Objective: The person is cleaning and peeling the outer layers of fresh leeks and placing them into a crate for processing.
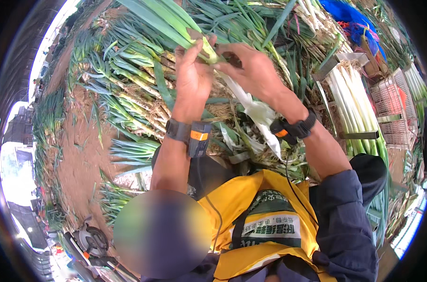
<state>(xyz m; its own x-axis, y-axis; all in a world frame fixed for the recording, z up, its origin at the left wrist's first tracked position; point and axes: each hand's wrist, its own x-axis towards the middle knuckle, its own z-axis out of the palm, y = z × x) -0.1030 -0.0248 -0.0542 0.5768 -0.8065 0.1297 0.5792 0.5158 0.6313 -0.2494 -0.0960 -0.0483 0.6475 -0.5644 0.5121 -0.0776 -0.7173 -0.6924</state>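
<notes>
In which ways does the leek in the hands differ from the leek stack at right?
The held leek is single; the stack has many stalks. The held leek is in the left hand and right hand; the stack lies between metal brackets. The held leek's leaves point away from the person; the stack's point the opposite way. Both have green leaves.

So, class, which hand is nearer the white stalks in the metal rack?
Right: the right hand is left of the white stalks; the left hand is farther left.
</notes>
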